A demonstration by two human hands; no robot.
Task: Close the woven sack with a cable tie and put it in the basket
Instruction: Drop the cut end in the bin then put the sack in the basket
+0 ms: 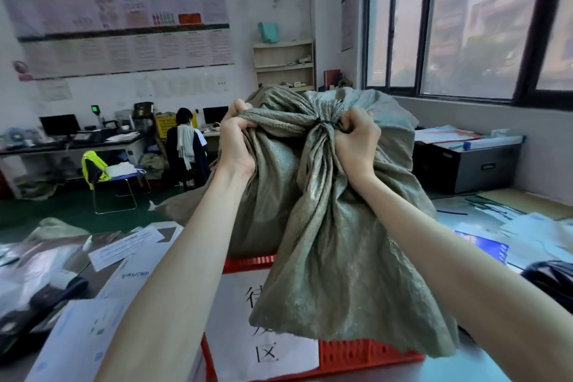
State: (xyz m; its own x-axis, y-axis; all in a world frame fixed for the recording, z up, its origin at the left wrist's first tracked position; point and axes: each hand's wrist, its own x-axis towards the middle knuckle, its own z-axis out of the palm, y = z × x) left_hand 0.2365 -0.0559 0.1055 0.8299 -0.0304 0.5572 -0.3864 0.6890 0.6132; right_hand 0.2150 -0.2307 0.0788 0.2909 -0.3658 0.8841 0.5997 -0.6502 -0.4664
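A bulging grey-green woven sack (pixel 279 183) is held up in the middle of the view, above a red plastic basket (pixel 366 353). Its neck is bunched and cinched by a dark cable tie (pixel 324 124), and the loose mouth of the sack hangs down toward me over the basket's near rim. My left hand (pixel 237 139) grips a fold of the sack to the left of the tie. My right hand (pixel 356 138) clutches the bunched fabric right beside the tie. A white sheet with large printed characters (pixel 263 335) hangs on the basket's front.
Papers cover the table on both sides, with a blue booklet (pixel 482 246) and a dark bag (pixel 552 279) at the right. Black cable ties (pixel 493 206) lie on the right table. A seated person (pixel 184 146) faces desks at the back; a chair (pixel 108 177) stands nearby.
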